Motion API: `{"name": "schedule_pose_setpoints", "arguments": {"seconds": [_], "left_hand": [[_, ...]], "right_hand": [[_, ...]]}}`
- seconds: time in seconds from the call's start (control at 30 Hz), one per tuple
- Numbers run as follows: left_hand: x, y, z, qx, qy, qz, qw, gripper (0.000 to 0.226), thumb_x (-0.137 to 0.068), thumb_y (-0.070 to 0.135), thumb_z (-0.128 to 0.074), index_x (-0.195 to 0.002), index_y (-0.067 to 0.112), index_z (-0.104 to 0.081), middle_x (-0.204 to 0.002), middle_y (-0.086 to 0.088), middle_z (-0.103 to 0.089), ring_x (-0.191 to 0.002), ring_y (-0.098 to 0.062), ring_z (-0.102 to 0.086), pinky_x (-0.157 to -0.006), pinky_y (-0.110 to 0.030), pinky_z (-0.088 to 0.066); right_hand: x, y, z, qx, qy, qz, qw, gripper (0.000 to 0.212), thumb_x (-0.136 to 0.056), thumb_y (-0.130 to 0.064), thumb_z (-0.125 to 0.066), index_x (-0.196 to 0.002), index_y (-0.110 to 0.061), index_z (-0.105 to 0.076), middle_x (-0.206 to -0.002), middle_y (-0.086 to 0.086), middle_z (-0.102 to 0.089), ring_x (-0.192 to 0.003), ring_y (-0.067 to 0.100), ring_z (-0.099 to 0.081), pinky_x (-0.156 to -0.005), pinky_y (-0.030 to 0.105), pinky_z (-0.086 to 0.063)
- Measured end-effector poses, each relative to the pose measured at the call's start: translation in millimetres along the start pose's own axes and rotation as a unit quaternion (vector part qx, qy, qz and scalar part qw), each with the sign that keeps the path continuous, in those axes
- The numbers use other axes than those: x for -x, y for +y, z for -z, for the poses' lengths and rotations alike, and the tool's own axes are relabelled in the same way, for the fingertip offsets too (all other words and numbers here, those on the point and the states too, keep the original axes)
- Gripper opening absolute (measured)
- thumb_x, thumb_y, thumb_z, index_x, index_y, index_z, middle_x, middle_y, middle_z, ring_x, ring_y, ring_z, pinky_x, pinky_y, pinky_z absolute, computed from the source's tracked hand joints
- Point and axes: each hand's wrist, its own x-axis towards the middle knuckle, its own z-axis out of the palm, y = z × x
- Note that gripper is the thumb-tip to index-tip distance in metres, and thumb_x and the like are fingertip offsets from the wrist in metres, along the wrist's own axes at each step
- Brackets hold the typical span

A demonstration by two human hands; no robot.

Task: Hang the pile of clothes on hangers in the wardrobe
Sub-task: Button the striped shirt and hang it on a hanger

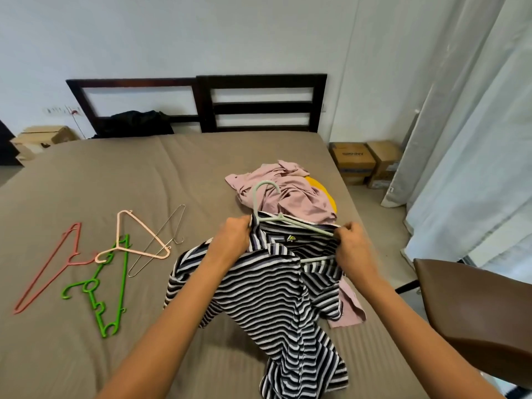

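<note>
Striped shirt [273, 283] partly hides the pale hanger [299, 224].

Taupe-sheeted bed [86, 182] with dark headboard [259, 80] against a white wall [201, 30], pale curtains [475, 139] beside it

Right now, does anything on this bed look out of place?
Nothing looks damaged. The spare hangers lie criss-crossed: the peach hanger overlaps the green hanger and wire hanger, beside the red hanger. The pink garment sits crumpled behind the striped shirt that the left hand and right hand hold.
</note>
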Motion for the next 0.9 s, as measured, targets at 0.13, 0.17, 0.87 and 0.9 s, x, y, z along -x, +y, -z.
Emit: {"name": "schedule_pose_setpoints", "arguments": {"seconds": [0.13,0.17,0.87,0.9], "left_hand": [[-3.6,23.9,-0.7,-0.009,-0.008,-0.041,0.999,0.022,-0.093,0.012,-0.044,-0.108,0.007,-0.059,-0.093,-0.023,-0.066,-0.085,-0.042,-0.06,-0.074,-0.047,-0.049],[-5.0,30.0,1.6,-0.013,-0.013,-0.052,0.998,0.023,-0.093,0.012,-0.043,-0.111,0.007,-0.057,-0.094,-0.023,-0.066,-0.085,-0.042,-0.06,-0.074,-0.047,-0.049],[-61.8,102.9,161.4,0.121,0.167,-0.142,0.968,0.014,-0.089,0.006,-0.056,-0.102,0.006,-0.061,-0.087,-0.011,-0.067,-0.078,-0.023,-0.06,-0.072,-0.034,-0.048],[-63.9,105.0,169.0,0.121,0.185,-0.139,0.965,0.012,-0.089,0.005,-0.056,-0.1,0.006,-0.061,-0.084,-0.011,-0.066,-0.075,-0.023,-0.06,-0.07,-0.033,-0.047]], "right_hand": [[-21.1,-40.3,11.8,-0.177,0.044,-0.07,0.981,0.023,-0.079,0.006,-0.057,-0.101,-0.001,-0.06,-0.096,0.011,-0.053,-0.084,0.018,-0.047,-0.069,0.019,-0.029],[-27.6,-53.7,18.5,-0.258,0.034,-0.098,0.961,0.022,-0.081,0.003,-0.057,-0.101,-0.007,-0.059,-0.095,0.007,-0.055,-0.084,0.015,-0.049,-0.07,0.02,-0.033],[-116.2,-111.0,196.3,-0.248,0.244,0.0,0.937,0.003,-0.084,-0.012,-0.063,-0.085,-0.013,-0.065,-0.069,-0.001,-0.061,-0.06,0.005,-0.053,-0.056,0.006,-0.038],[-120.6,-107.7,204.8,-0.318,0.259,-0.049,0.911,0.002,-0.083,-0.014,-0.064,-0.082,-0.012,-0.066,-0.07,-0.001,-0.061,-0.064,0.01,-0.054,-0.056,0.009,-0.038]]}}
